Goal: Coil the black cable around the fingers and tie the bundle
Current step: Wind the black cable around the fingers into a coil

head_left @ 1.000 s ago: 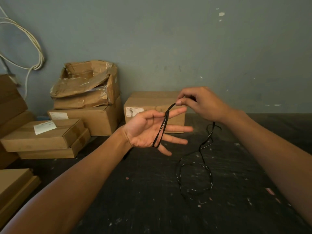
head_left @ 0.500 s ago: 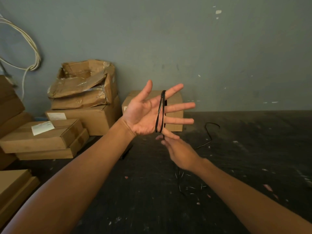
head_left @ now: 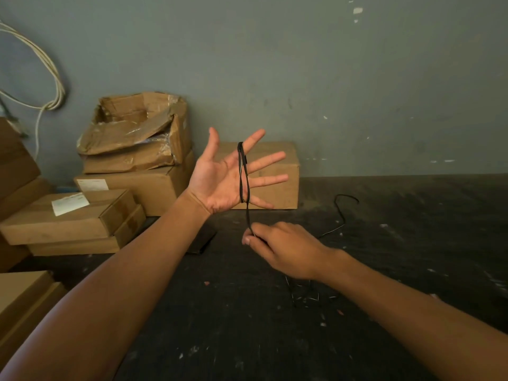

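My left hand [head_left: 220, 180] is raised palm up with its fingers spread. The black cable [head_left: 243, 174] runs in loops around those four fingers, from the index finger down to the little finger. One strand drops from the loops to my right hand [head_left: 277, 247], which pinches it just below the left hand. Loose cable lies on the dark floor behind and under my right forearm, partly hidden by it.
Stacked cardboard boxes [head_left: 137, 149] stand against the grey wall at the left, and one closed box [head_left: 277, 174] sits behind my left hand. White cables [head_left: 52, 78] hang on the wall at the far left. A flat dark object [head_left: 202, 240] lies on the floor.
My right hand went from above the left hand's fingers down below them, laying another turn of cable. The left hand rose and spread its fingers wider.
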Motion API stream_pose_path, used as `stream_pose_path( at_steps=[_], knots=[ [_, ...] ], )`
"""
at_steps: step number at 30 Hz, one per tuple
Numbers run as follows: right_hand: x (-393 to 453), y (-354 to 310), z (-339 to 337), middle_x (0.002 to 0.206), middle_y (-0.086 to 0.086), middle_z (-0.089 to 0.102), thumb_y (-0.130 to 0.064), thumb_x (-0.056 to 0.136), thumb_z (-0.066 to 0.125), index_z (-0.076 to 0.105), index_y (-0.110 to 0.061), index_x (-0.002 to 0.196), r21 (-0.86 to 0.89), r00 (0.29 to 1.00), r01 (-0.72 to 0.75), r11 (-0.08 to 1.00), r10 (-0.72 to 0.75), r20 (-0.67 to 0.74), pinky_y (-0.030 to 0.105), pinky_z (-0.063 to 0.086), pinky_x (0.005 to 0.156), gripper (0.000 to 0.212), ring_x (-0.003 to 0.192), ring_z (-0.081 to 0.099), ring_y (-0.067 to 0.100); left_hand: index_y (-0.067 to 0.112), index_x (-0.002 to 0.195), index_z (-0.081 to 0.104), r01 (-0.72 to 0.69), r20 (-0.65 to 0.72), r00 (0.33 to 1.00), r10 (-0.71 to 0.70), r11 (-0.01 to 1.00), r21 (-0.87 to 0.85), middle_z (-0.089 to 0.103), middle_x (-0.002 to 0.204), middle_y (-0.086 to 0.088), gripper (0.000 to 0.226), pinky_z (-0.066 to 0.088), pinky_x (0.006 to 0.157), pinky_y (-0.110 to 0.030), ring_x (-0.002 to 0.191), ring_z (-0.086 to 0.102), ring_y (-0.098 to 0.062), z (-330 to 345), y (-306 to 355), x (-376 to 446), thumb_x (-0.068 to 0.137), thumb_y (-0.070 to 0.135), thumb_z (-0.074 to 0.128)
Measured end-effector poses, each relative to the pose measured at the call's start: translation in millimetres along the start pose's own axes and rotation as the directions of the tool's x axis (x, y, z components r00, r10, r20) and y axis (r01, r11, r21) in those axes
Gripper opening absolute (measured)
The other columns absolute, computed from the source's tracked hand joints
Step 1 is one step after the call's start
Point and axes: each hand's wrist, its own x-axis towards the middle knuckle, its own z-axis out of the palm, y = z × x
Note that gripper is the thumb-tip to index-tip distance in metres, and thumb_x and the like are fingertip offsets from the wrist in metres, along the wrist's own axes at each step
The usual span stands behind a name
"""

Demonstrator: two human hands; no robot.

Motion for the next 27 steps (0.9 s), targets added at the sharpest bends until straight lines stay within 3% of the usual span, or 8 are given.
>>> stream_pose_path(
  at_steps=[5, 7, 9, 12, 15, 18, 23, 27],
  knots=[
    [2, -3, -41, 0.071, -0.010, 0.055, -0.040, 0.101, 0.042, 0.061, -0.018, 0.087, -0.069, 1.000, 0.013, 0.998, -0.013, 0.002, 0.033, 0.049, 0.064, 0.032, 0.062, 0.051, 0.002, 0.037, 0.151, 0.031, 0.061, -0.081, 0.995, -0.062, 0.998, -0.017, 0.031, 0.157, -0.020, 0.086, 0.025, 0.105, -0.075, 0.138, 0.030, -0.054, -5, -10, 1, 0.080, 0.085, 0.023],
    [4, -5, -62, 0.074, -0.010, 0.060, -0.040, 0.098, 0.048, 0.065, -0.020, 0.085, -0.079, 1.000, 0.011, 0.997, -0.010, 0.006, 0.026, 0.041, 0.056, 0.029, 0.056, 0.048, 0.000, 0.035, 0.151, 0.033, 0.079, -0.104, 0.991, -0.080, 0.997, -0.014, 0.041, 0.151, -0.022, 0.084, 0.038, 0.100, -0.068, 0.130, 0.047, -0.049, -8, -16, -1, 0.082, 0.083, 0.022],
    [8, -4, -82, 0.075, -0.011, 0.064, -0.041, 0.095, 0.053, 0.065, -0.023, 0.081, -0.098, 1.000, 0.010, 0.995, -0.009, 0.010, 0.019, 0.031, 0.051, 0.026, 0.051, 0.048, -0.001, 0.034, 0.152, 0.030, 0.096, -0.113, 0.989, -0.095, 0.995, 0.005, 0.055, 0.140, -0.021, 0.084, 0.041, 0.094, -0.069, 0.120, 0.058, -0.042, -10, -22, -3, 0.084, 0.082, 0.019],
    [14, -2, -108, 0.054, -0.016, 0.058, -0.039, 0.092, 0.061, 0.060, -0.028, 0.073, -0.082, 1.000, -0.018, 0.997, 0.019, 0.018, 0.017, 0.028, 0.048, 0.022, 0.046, 0.047, -0.002, 0.033, 0.151, 0.031, 0.150, -0.149, 0.979, -0.140, 0.987, 0.057, 0.053, 0.143, -0.016, 0.084, 0.019, 0.099, -0.082, 0.130, 0.048, -0.046, -10, -29, -4, 0.084, 0.081, 0.019],
    [20, -1, -132, 0.048, -0.009, 0.046, -0.031, 0.090, 0.066, 0.062, -0.025, 0.078, -0.083, 0.999, -0.042, 0.996, 0.044, 0.020, 0.017, 0.029, 0.046, 0.014, 0.045, 0.046, -0.005, 0.035, 0.151, 0.032, 0.182, -0.155, 0.974, -0.166, 0.979, 0.093, 0.041, 0.153, -0.014, 0.080, 0.007, 0.101, -0.084, 0.137, 0.037, -0.049, -7, -30, -3, 0.086, 0.079, 0.016],
    [25, 1, -153, 0.052, -0.010, 0.045, -0.029, 0.087, 0.070, 0.068, -0.017, 0.087, -0.160, 1.000, -0.025, 0.987, 0.023, -0.018, 0.017, 0.032, 0.048, 0.012, 0.048, 0.048, 0.000, 0.037, 0.150, 0.034, 0.237, -0.154, 0.964, -0.218, 0.964, 0.120, 0.041, 0.153, -0.015, 0.073, 0.004, 0.100, -0.084, 0.137, 0.038, -0.047, -5, -30, -5, 0.090, 0.074, 0.014],
    [34, 15, -170, 0.064, -0.016, 0.046, -0.035, 0.089, 0.066, 0.069, -0.024, 0.092, -0.310, 0.987, -0.050, 0.949, 0.000, -0.158, 0.029, 0.029, 0.056, 0.011, 0.063, 0.043, 0.003, 0.037, 0.150, 0.033, 0.336, -0.074, 0.941, -0.330, 0.935, 0.109, 0.035, 0.155, -0.018, 0.077, 0.008, 0.101, -0.083, 0.140, 0.032, -0.048, -3, -40, -8, 0.088, 0.077, 0.015],
    [36, 44, -155, 0.077, -0.006, 0.064, -0.037, 0.088, 0.065, 0.070, -0.025, 0.091, -0.269, 0.971, -0.046, 0.962, -0.019, -0.236, 0.033, 0.038, 0.064, 0.013, 0.072, 0.051, 0.014, 0.035, 0.152, 0.029, 0.380, 0.078, 0.918, -0.390, 0.918, 0.118, 0.028, 0.158, -0.020, 0.084, 0.005, 0.102, -0.083, 0.142, 0.022, -0.051, 11, -41, -7, 0.082, 0.080, 0.021]
  ],
)
